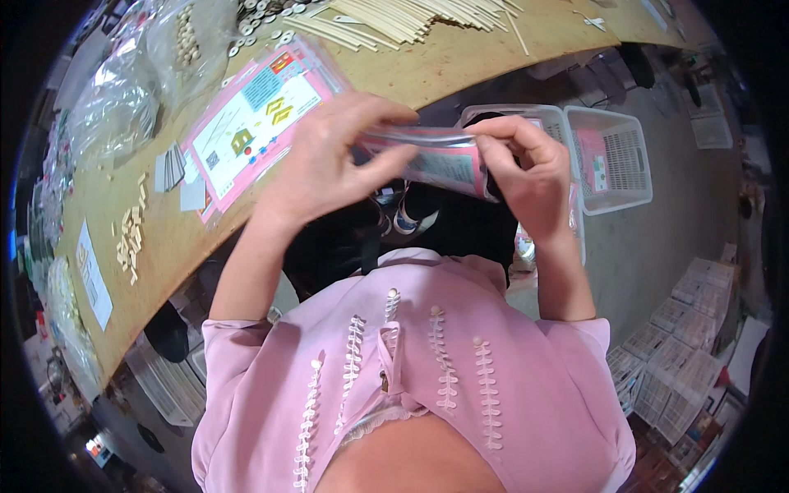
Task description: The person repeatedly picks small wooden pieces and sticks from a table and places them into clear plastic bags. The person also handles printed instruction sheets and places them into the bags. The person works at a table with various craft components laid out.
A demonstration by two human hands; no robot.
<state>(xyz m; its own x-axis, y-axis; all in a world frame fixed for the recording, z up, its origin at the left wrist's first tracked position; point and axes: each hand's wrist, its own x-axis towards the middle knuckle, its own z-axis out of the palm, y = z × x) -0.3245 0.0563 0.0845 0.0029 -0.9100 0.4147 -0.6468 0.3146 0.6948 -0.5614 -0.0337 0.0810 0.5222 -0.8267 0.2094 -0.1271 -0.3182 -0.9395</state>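
My right hand pinches the upper right corner of a clear plastic bag with a pink-bordered printed card inside. The bag is held up over my lap, its clear top edge facing away from me. My left hand is at the bag's other end, thumb and forefinger apart on either side of its top edge. The left hand is blurred, so whether it grips the bag cannot be told. Just beyond my left hand, a stack of similar pink-bordered bagged cards lies on the wooden table.
Thin wooden sticks, round discs and a bag of wooden beads lie at the back. Small wood pieces, grey cards and a printed sheet are left. White plastic baskets stand right, below table height.
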